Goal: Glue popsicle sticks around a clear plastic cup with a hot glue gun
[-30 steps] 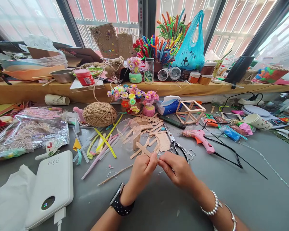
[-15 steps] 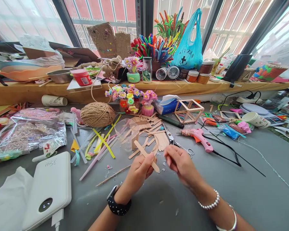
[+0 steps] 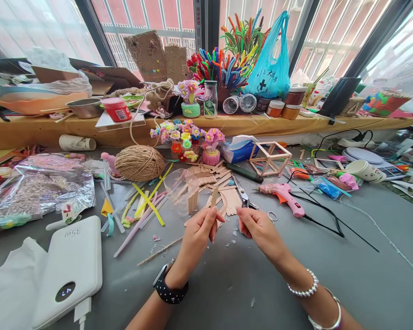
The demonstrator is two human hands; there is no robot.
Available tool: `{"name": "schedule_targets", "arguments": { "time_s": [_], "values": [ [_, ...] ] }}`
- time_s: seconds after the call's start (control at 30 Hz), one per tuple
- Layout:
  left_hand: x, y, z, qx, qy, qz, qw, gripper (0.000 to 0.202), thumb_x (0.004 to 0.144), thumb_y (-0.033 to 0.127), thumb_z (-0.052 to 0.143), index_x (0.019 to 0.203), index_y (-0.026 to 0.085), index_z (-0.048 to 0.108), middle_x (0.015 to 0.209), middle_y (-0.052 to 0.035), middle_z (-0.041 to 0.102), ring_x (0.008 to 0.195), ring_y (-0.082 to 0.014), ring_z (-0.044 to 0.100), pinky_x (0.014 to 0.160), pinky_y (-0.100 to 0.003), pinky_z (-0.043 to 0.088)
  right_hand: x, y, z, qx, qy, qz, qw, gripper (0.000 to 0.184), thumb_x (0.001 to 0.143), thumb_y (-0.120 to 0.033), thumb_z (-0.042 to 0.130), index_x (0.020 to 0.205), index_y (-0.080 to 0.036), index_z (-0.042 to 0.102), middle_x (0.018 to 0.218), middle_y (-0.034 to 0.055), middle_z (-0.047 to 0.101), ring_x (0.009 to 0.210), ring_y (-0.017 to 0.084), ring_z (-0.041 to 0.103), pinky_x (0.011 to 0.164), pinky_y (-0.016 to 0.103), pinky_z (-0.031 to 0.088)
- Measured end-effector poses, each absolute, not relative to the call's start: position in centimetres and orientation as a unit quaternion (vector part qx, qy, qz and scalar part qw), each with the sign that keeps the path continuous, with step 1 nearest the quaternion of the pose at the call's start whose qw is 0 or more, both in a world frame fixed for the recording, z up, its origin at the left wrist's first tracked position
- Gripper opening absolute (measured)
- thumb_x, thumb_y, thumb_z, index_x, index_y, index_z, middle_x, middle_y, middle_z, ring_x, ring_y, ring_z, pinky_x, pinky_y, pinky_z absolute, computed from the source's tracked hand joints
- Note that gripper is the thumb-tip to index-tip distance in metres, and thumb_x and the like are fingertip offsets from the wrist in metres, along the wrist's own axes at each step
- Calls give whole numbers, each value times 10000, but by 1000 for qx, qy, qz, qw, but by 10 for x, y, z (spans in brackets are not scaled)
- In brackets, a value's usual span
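Observation:
Over the middle of the grey table my left hand [image 3: 201, 229] is closed, pinching a wooden craft stick [image 3: 214, 197]. The upper end of the stick points away from me above the thumb; the rest is hidden by the fingers or seen edge-on. My right hand [image 3: 256, 224] is a short way to its right, thumb pressed against curled fingers; what it holds, if anything, cannot be made out. Just beyond both hands lie loose craft sticks [image 3: 230, 200] in a heap. Scissors [image 3: 241, 190] lie beside the heap, partly behind my right hand.
A pink glue gun [image 3: 289, 198] with its black cord lies to the right. Behind it stands a wooden stick frame [image 3: 271, 158]. A twine ball [image 3: 140, 162], a clear plastic cup [image 3: 181, 192] and yellow strips [image 3: 147, 204] are left of centre. A white power bank [image 3: 72, 266] lies near left.
The craft stick in my left hand has turned from a slant across the fingers to pointing away from me. My right hand has shifted slightly, still with its fingers together.

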State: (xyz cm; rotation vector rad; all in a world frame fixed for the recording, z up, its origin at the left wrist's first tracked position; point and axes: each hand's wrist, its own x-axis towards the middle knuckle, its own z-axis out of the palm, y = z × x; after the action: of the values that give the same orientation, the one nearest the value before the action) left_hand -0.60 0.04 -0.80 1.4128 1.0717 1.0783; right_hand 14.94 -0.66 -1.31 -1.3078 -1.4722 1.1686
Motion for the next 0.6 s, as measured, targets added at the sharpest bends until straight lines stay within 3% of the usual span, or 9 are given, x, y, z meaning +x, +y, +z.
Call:
{"name": "schedule_targets", "arguments": {
  "time_s": [0.13,0.33,0.43,0.6],
  "values": [
    [-5,0,-10,606,445,424,504,375,853,421,354,720,143,569,408,76,356,396,-78,362,498,-224,368,149,-7,-10,-531,-613,401,426,238,807,-404,490,858,-178,547,688,-10,546,587,94,473,539,210,379],
    [-3,-1,-14,642,437,365,514,329,851,370,363,912,132,581,469,68,408,422,-93,405,467,-216,359,150,-10,-5,-555,-616,364,425,336,815,-459,454,655,-171,522,574,-15,508,528,95,442,502,217,354],
    [-2,-2,-15,692,443,332,463,324,858,350,358,834,139,602,470,59,412,437,-93,394,468,-211,335,150,-11,-5,-552,-623,347,432,317,807,-469,472,709,-174,534,613,-12,537,531,95,450,493,212,349],
    [0,-5,-16,774,422,303,362,328,852,330,386,761,154,647,619,-14,591,566,-119,468,550,-215,362,149,-11,-4,-578,-639,270,429,326,859,-430,391,694,-184,525,572,-17,520,504,99,447,499,219,340]
  ]
}}
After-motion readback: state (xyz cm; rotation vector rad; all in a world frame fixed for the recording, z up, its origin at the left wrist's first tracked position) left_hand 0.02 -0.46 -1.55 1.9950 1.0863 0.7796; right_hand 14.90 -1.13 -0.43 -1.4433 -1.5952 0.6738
